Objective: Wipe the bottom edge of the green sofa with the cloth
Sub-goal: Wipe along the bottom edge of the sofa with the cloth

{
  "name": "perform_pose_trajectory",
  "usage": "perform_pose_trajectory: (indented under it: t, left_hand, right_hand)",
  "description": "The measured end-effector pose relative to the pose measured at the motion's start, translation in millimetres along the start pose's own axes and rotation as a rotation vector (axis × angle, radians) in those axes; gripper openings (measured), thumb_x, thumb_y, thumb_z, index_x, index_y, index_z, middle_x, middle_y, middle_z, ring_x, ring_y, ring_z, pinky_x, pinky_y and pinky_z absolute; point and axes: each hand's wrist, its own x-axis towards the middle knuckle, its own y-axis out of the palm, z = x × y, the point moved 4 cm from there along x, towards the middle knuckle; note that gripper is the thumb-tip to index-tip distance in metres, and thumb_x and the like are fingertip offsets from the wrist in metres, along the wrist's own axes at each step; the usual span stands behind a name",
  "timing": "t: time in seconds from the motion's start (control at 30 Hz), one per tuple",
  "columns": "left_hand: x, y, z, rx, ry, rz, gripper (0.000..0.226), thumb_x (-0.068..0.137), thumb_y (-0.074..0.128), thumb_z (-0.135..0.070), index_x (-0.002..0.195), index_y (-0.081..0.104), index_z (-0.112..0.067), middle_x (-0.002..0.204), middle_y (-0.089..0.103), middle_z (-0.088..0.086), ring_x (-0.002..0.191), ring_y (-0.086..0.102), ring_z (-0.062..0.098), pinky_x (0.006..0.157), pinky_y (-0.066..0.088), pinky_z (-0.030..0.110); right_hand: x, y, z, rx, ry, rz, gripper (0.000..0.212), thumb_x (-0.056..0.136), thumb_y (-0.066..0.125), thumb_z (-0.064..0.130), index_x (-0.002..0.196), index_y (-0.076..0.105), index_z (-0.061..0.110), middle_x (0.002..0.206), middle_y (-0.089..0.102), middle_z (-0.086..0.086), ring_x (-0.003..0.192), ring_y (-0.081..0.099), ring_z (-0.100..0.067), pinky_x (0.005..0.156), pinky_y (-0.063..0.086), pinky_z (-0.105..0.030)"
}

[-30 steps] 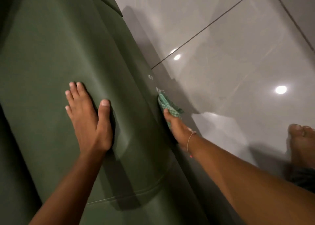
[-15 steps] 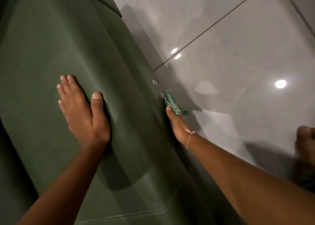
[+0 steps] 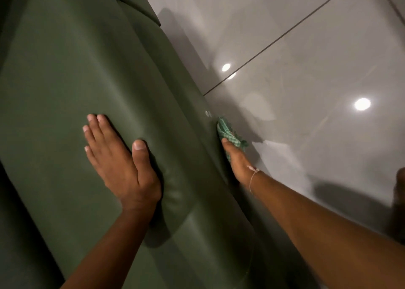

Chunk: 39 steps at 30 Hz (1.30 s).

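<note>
The green sofa [image 3: 83,74] fills the left half of the view, its side face dropping away to the floor. My left hand [image 3: 119,157] lies flat on the sofa's upper surface, fingers spread, holding nothing. My right hand [image 3: 236,161] reaches down the sofa's side, near its bottom edge by the floor. It presses a green checked cloth [image 3: 228,131] against the sofa; the cloth sticks out past the fingertips. A thin string bracelet circles the right wrist. Most of my right fingers are hidden behind the sofa's curve.
Glossy grey floor tiles [image 3: 317,74] with dark grout lines spread to the right and reflect ceiling lights. My bare foot [image 3: 400,201] shows at the right edge. Two small shiny studs [image 3: 207,113] sit on the sofa's side just above the cloth.
My right hand has slid the cloth farther along the sofa's lower side, away from me. My left hand stays flat on the sofa. My foot has moved toward the right frame edge.
</note>
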Motion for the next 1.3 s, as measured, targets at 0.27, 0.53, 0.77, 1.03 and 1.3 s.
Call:
perform_pose_trajectory:
  t: [0.27,0.53,0.77,1.03,1.3]
  left_hand:
    - [0.8,1.9,-2.4,0.015,-0.014,0.011,0.074,0.096,0.021,-0.043,0.159,0.013,-0.004,0.170,0.011,0.012,0.159,0.007,0.030,0.127,0.004,0.051]
    - [1.4,1.2,-2.9,0.007,-0.020,0.015,0.076,0.096,0.020,-0.044,0.159,0.014,-0.004,0.170,0.012,0.012,0.159,0.007,0.029,0.128,0.003,0.050]
    - [-0.4,3.3,0.2,0.002,-0.026,0.004,0.077,0.096,0.017,-0.048,0.160,0.013,-0.004,0.170,0.011,0.012,0.159,0.005,0.027,0.128,0.001,0.041]
    - [-2.4,3.2,4.1,-0.007,-0.041,-0.007,0.076,0.097,0.018,-0.049,0.161,0.012,-0.008,0.171,0.010,0.008,0.159,0.005,0.023,0.128,0.002,0.041]
    - [-1.5,5.1,8.0,0.001,-0.018,0.011,0.075,0.098,0.016,-0.053,0.161,0.011,-0.012,0.171,0.009,0.006,0.160,0.004,0.021,0.128,0.001,0.038]
  right_hand:
    - [-18.6,11.9,2.0,-0.154,-0.125,0.055,0.093,0.077,0.039,0.081,0.159,0.015,0.045,0.173,0.017,0.011,0.161,0.014,-0.019,0.130,0.012,-0.052]
    - [6.2,4.0,10.4,-0.094,-0.070,0.018,0.093,0.078,0.043,0.070,0.161,0.025,0.032,0.169,0.029,0.002,0.158,0.025,-0.024,0.129,0.018,-0.049]
    - [-16.5,14.3,7.4,-0.143,-0.135,0.121,0.082,0.074,0.039,0.081,0.148,0.008,0.065,0.173,0.004,0.016,0.158,0.000,-0.012,0.120,-0.003,-0.037]
    - [27.7,6.0,20.5,-0.134,-0.034,0.052,0.081,0.087,0.042,0.066,0.160,0.015,0.044,0.175,0.007,0.003,0.161,0.007,-0.030,0.129,0.009,-0.054]
    - [19.9,32.3,50.1,-0.169,-0.187,0.134,0.072,0.078,0.034,0.080,0.141,-0.002,0.072,0.168,-0.004,0.022,0.158,-0.004,-0.017,0.125,-0.003,-0.046]
